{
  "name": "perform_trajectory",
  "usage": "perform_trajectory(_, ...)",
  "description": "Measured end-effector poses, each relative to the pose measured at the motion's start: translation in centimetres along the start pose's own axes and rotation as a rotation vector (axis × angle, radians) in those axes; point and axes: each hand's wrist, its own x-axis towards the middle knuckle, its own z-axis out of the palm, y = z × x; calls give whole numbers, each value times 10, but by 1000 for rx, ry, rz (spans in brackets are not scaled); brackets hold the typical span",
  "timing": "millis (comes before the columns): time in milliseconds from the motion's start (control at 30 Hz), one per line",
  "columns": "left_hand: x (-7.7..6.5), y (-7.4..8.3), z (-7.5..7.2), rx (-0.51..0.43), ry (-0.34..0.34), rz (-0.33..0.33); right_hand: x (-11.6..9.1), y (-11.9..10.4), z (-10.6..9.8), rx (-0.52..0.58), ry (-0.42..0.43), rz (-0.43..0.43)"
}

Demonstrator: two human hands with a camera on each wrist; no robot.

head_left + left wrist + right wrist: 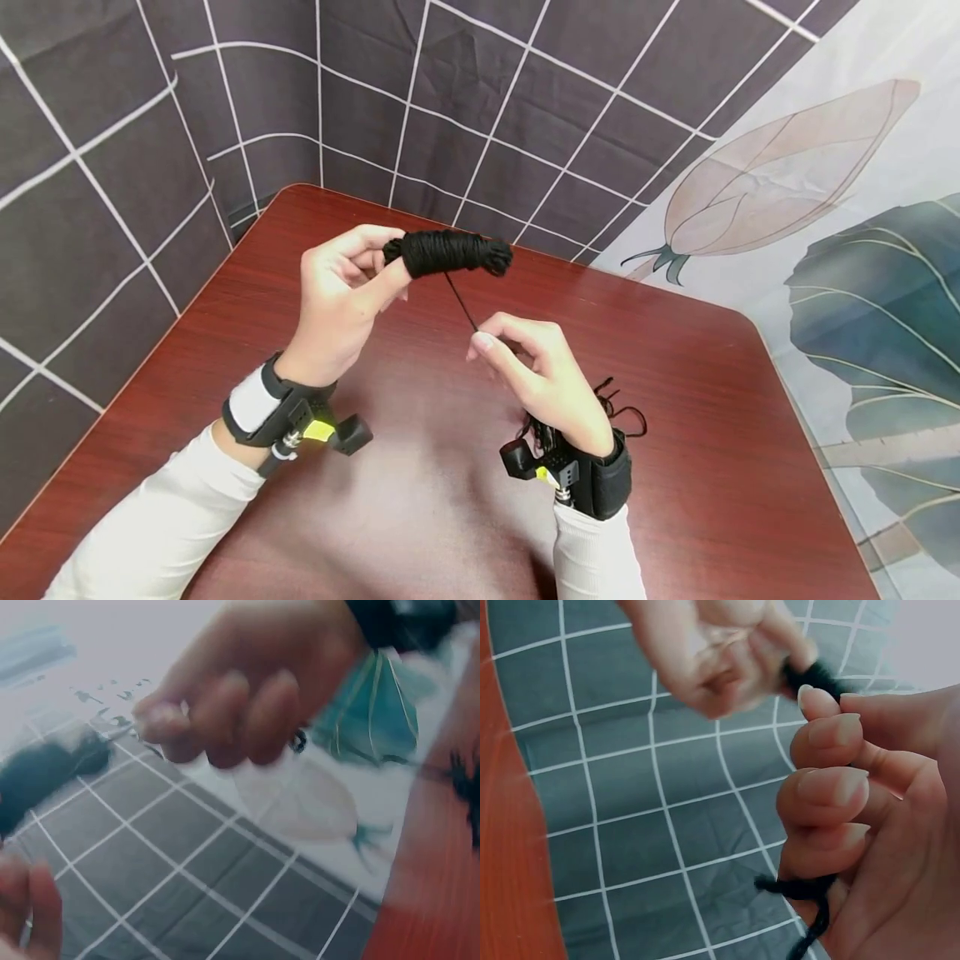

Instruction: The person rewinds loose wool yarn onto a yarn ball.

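Observation:
A bundle of black cord [450,252], wound tightly round its middle with looped ends, is held above the table. My left hand [341,292] grips its left end between thumb and fingers. From the underside of the bundle a single strand [461,302] runs down to my right hand [536,367], which pinches it between thumb and forefinger. In the right wrist view, the other fingers of my right hand [840,780] are curled, and a cord length [810,889] comes out below them. The left wrist view shows the bundle [45,780] blurred.
Loose black cord [633,417] lies behind my right wrist, partly hidden by it. Below both hands is a reddish-brown table [697,400]. A dark grid-patterned cloth [360,92] hangs behind, with a leaf-printed one [787,192] to the right.

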Motion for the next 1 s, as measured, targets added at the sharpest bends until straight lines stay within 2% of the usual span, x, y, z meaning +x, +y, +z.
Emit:
perform_trajectory(100,2,-5,0,224,65,28,-3,-5,-5,-46,16,-4)
perform_trajectory(200,2,-11,-1,394,36,21,-7,-9,-12,-65,82,-37)
perform_trajectory(300,1,-17,-1,490,-69,-2,-9,-12,-18,-23,198,-91)
perform_trajectory(400,-1,-24,-1,533,-216,-44,-10,-14,-23,54,311,-154)
perform_trajectory(467,-3,-26,-1,527,-336,-86,-10,-14,-25,102,360,-185)
perform_trajectory(533,-5,-27,-1,482,-465,-133,-10,-14,-26,122,392,-207)
perform_trajectory(600,-7,-24,-1,393,-588,-165,-8,-11,-27,110,410,-212)
perform_trajectory(700,-11,-16,1,180,-682,-178,-5,-6,-27,52,424,-195)
perform_trajectory(767,-13,-11,2,29,-677,-167,-4,0,-26,10,419,-171)
perform_trajectory(833,-14,-6,4,-96,-638,-155,-3,4,-25,-25,400,-146)
perform_trajectory(933,-15,-1,7,-188,-541,-134,-2,9,-22,-47,339,-116)
perform_trajectory(1000,-15,2,9,-257,-459,-152,-2,10,-19,-64,281,-108)
